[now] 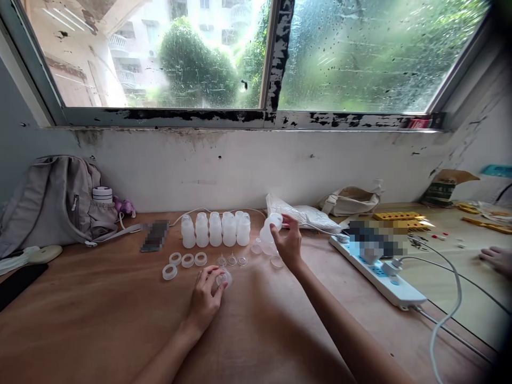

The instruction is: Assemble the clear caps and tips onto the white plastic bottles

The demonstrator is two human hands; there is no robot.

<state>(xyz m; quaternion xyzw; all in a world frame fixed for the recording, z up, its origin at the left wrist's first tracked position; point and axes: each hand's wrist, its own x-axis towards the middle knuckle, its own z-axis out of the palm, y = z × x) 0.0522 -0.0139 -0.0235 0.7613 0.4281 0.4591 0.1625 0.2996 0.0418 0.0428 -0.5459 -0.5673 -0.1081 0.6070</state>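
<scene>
Head view has my right hand point(281, 223) pinched narrow on a frosted white plastic bottle point(270, 224), held over the wooden table point(132, 314) near the wall. My left hand point(208, 285) is curled with thumb and fingers closed around a clear round plastic piece point(226, 278), low at the tabletop.

Counting stuff up: five frosted white bottles point(215, 230) stand upright across the front of the group, with more partly hidden behind them, so I can't tell the total. I get four white plastic rings point(188, 260) lying flat left of centre, and three small clear discs with raised tips point(232, 260) in a line right of those. A few translucent round pieces point(276, 261) sit under and beside my right hand, but they overlap too much for me to count.

As for room, bare wood runs along the near side, both between my forearms and out left of the left one. The back is tighter: a clear plastic bag point(314, 216) lies just behind my right hand, up near the wall, and the long white power strip point(378, 273) slants down the right side with its cables. Past that, another person's hand point(496, 258) pokes in at the right picture edge.
</scene>
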